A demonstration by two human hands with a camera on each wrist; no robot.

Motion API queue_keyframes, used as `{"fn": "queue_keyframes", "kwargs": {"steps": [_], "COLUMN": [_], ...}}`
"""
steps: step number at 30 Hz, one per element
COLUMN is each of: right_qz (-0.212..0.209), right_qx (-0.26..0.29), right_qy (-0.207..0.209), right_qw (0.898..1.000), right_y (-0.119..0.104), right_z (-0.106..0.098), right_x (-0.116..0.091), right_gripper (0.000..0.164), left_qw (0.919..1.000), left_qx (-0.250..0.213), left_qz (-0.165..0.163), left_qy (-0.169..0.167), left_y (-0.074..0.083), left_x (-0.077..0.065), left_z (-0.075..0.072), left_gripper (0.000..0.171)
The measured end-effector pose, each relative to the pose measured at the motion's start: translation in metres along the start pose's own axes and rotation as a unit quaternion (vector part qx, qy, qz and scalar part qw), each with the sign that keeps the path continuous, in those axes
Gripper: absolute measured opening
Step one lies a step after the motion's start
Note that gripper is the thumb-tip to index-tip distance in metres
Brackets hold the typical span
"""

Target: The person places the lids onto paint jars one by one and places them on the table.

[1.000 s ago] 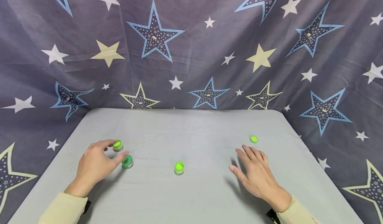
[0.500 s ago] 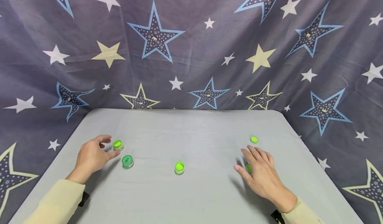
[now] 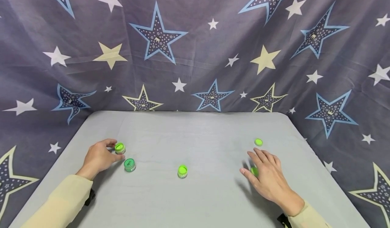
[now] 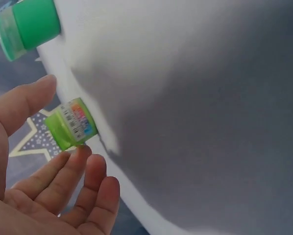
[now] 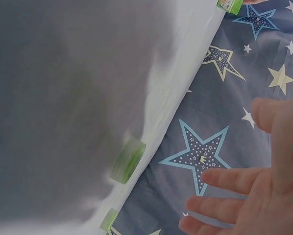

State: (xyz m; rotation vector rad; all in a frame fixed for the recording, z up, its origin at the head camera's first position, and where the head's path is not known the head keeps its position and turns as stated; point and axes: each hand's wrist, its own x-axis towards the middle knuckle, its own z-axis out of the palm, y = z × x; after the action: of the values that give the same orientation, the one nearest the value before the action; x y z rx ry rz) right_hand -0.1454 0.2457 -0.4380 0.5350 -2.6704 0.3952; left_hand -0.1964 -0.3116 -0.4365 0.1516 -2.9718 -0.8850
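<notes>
Head view: your left hand sits wide around the lime jar, which stands upright at that hand's 2–3 o'clock on the table; no firm pinch shows. The dark green jar stands near it, at its 5 o'clock, so a sweeping thumb could knock it. The middle jar is at 6 o'clock of the frame, well apart, low risk. Your right hand is spread wide, holding nothing visible; a green piece shows at its 9 o'clock, partly covered, so dropping the palm could shove it. The lime disc at 11 o'clock could get nudged by your fingertips. Left wrist: thumb apart from the lime jar at its 11 o'clock, fingers just below, contact unclear; closing unevenly would probably tip it. Right wrist: fingers loose, two green pieces around 7 o'clock, both clear of them.
</notes>
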Motion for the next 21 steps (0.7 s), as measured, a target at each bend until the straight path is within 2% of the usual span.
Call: {"fn": "queue_keyframes", "kwargs": {"steps": [5,12,21], "right_qz": [-0.005,0.011,0.025], "right_qx": [-0.007,-0.009,-0.013], "right_qy": [0.005,0.002,-0.007], "right_qw": [1.0,1.0,1.0], "right_y": [0.002,0.007,0.012], "right_z": [0.001,0.002,0.0], "right_x": [-0.001,-0.003,-0.005], "right_gripper": [0.067,0.067,0.067], "left_qw": [0.9998,0.9998,0.9993], "left_qx": [-0.001,0.017,0.024], "left_qz": [-0.013,-0.008,-0.029], "left_qy": [-0.015,0.0,0.009], "left_y": [-0.004,-0.004,-0.008], "left_x": [0.002,0.007,0.011], "left_z": [0.005,0.007,0.007], "left_gripper": [0.073,0.062,0.055]}}
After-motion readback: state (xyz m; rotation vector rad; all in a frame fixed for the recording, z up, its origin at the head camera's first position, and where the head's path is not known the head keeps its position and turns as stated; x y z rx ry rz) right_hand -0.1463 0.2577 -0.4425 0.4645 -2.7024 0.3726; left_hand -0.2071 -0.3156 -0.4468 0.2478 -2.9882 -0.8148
